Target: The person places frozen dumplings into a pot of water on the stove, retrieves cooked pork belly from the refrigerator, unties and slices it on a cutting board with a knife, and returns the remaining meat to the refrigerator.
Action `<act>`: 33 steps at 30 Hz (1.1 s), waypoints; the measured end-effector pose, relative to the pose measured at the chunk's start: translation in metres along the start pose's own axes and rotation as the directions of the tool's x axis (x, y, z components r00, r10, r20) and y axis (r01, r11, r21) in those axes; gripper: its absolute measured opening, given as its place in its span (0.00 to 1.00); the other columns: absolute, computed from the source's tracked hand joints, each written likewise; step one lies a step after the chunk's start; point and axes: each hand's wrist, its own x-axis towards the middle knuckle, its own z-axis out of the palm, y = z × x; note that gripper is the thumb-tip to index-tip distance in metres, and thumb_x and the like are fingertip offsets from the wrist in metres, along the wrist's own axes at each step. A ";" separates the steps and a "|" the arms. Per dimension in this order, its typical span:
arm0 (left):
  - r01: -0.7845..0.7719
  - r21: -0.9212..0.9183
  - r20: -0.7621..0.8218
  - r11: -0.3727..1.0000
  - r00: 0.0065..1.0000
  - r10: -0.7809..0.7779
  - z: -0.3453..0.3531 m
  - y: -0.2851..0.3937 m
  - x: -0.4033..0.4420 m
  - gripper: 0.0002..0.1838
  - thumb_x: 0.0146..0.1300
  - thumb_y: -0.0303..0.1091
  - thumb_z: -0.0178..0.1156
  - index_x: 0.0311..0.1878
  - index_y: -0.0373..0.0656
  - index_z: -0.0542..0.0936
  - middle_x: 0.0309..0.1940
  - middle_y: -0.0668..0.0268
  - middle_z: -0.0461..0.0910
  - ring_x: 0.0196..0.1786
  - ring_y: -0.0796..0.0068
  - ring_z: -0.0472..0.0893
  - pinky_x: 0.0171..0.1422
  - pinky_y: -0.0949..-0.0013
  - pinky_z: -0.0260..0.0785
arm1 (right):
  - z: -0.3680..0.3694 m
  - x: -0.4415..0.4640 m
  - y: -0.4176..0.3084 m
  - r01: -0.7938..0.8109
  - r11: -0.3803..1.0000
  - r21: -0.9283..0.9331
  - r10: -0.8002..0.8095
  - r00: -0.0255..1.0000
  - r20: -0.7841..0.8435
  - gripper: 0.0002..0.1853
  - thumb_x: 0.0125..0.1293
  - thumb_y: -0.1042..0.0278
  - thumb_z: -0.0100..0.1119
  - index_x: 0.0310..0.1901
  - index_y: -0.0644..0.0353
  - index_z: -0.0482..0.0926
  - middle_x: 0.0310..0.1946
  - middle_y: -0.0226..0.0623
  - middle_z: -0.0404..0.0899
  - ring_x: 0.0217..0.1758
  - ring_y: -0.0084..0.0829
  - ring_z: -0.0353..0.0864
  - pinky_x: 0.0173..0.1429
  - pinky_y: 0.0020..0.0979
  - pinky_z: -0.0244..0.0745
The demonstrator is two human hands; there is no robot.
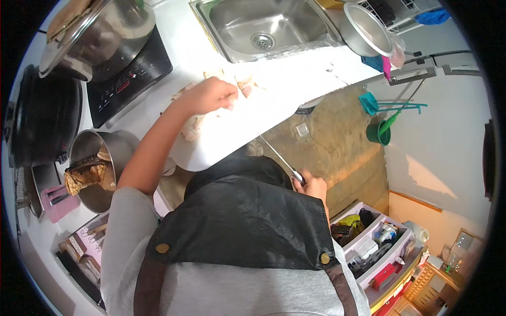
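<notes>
My left hand (215,96) is over the white cutting board, its fingers curled together; glare hides whatever may be between the fingertips. Around it lie pale pieces that look like raw meat: one piece (246,86) just beyond the fingers, another piece (193,129) nearer my body. Strong light washes out much of the white board (211,155). Held low by its handle in my right hand (313,188) is a knife (278,154), off the counter's edge above the floor. Its thin blade points up and left toward the board, and its tip comes close to the board's edge.
Beyond the board is a steel sink (226,45), with a metal basin (363,31) to its right. A large pot (118,39) stands on an induction cooker (132,79) at left. Nearer is a steel pot (97,195) with brown pieces inside. Open drawers (377,231) are at lower right.
</notes>
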 end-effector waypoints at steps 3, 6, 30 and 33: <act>-0.132 -0.025 -0.013 0.991 0.991 0.131 0.002 0.000 0.036 0.08 0.51 0.27 0.62 0.36 0.40 0.77 0.25 0.62 0.76 0.26 0.71 0.75 0.32 0.69 0.67 | 0.001 -0.006 -0.003 0.009 0.998 0.065 -0.006 0.999 -0.048 0.10 0.55 0.58 0.63 0.38 0.49 0.79 0.25 0.41 0.80 0.30 0.46 0.81 0.34 0.44 0.74; -0.130 0.024 -0.113 0.991 0.985 0.132 0.016 -0.008 0.057 0.08 0.55 0.26 0.61 0.39 0.38 0.77 0.24 0.62 0.77 0.26 0.75 0.76 0.33 0.70 0.68 | 0.002 -0.011 -0.006 -0.042 0.996 0.085 0.047 0.998 -0.053 0.09 0.55 0.59 0.62 0.37 0.50 0.79 0.24 0.41 0.80 0.28 0.46 0.81 0.34 0.43 0.74; 0.194 -0.126 -0.592 0.973 0.772 -0.230 0.039 -0.003 0.030 0.12 0.55 0.36 0.64 0.37 0.37 0.81 0.23 0.60 0.81 0.24 0.75 0.80 0.31 0.71 0.71 | 0.002 -0.005 -0.006 -0.005 0.996 0.093 0.011 0.998 -0.061 0.10 0.57 0.56 0.62 0.37 0.51 0.81 0.19 0.44 0.78 0.26 0.46 0.80 0.33 0.43 0.74; 0.286 -0.121 -0.664 0.950 0.688 -0.292 0.015 0.012 -0.001 0.13 0.57 0.38 0.64 0.38 0.38 0.81 0.22 0.62 0.80 0.22 0.77 0.79 0.29 0.73 0.70 | -0.001 -0.003 -0.009 0.025 0.988 0.154 -0.018 0.999 -0.048 0.10 0.57 0.58 0.63 0.35 0.53 0.81 0.19 0.44 0.78 0.24 0.45 0.80 0.31 0.40 0.73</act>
